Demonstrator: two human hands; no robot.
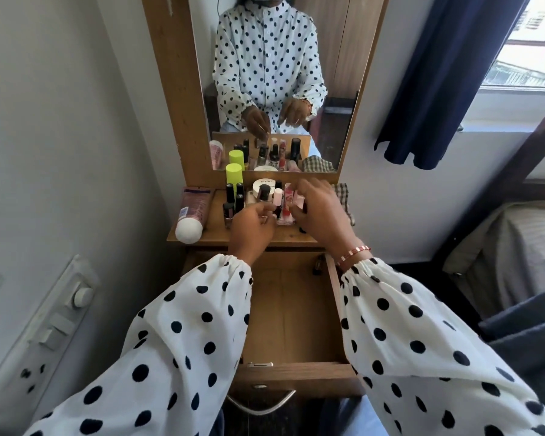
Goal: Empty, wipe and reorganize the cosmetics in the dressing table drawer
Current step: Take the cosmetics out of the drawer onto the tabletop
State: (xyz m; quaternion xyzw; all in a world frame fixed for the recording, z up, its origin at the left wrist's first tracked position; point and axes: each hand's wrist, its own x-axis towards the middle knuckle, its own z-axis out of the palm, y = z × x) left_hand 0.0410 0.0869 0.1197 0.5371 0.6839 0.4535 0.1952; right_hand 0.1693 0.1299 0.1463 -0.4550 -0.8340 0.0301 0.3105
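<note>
The wooden drawer (291, 368) stands pulled out below the tabletop, its bottom bare except for a small dark item (317, 265) in the far right corner. On the dressing table top (216, 229) stand several cosmetics: dark nail polish bottles (233, 199), a round white compact (264, 185), a neon yellow bottle (234, 175) and pink items (286, 206). My left hand (255, 229) pinches a small bottle among them. My right hand (320, 209) grips the pink items beside it. Which bottle the left fingers hold is partly hidden.
A pink tube with a white cap (192, 215) lies at the tabletop's left. A checked cloth (343, 196) sits at the right by the mirror (274, 83). A switch panel (57, 313) is on the left wall; a bed (510, 253) and dark curtain (444, 77) are right.
</note>
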